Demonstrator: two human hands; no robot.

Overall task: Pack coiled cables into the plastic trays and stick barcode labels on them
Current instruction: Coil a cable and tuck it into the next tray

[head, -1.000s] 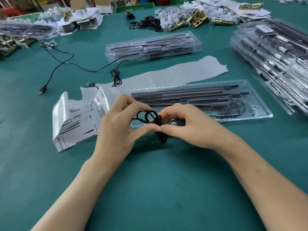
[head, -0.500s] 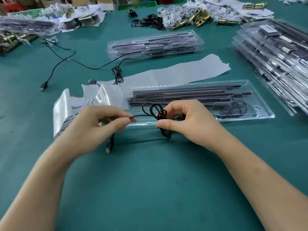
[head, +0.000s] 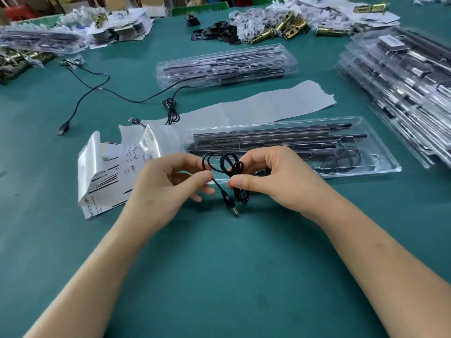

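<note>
A thin black cable is looped between my two hands just in front of a clear plastic tray. My right hand pinches the bundle of loops between thumb and fingers. My left hand pinches the free end, whose USB plug hangs down towards the green table. The tray holds long dark bars and a coiled cable at its right end. A sheet of barcode labels lies curled to the left of the tray.
A second filled tray lies further back. Stacked trays fill the right side. A loose black cable trails at the back left, beside a long white backing strip. Brass hardware and bagged parts line the far edge.
My left hand moved back in towards the right hand, bringing the free end round the loops. The plug, which hung under the left hand, now dangles between both hands.
</note>
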